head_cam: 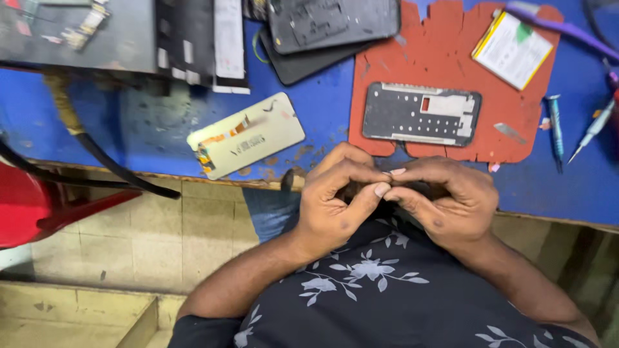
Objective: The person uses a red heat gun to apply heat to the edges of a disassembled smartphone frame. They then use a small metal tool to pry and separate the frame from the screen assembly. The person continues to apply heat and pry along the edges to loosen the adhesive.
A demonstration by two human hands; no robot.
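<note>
My left hand (335,203) and my right hand (445,203) meet in front of my chest, just below the edge of the blue table (309,109). Both sets of fingers curl around a small dark thing (361,189) that is almost wholly hidden, so I cannot tell what it is. The thumbs and fingertips touch each other over it. Just beyond the hands a phone frame (421,114) with its inner parts showing lies on a red-brown mat (445,51).
A pale display panel (246,136) lies face down near the table's front edge. Dark phone back covers (332,22) lie at the back, with a flat battery (513,49) at the right. Blue-handled screwdrivers (556,125) rest at the far right. A red stool (26,206) stands at the left.
</note>
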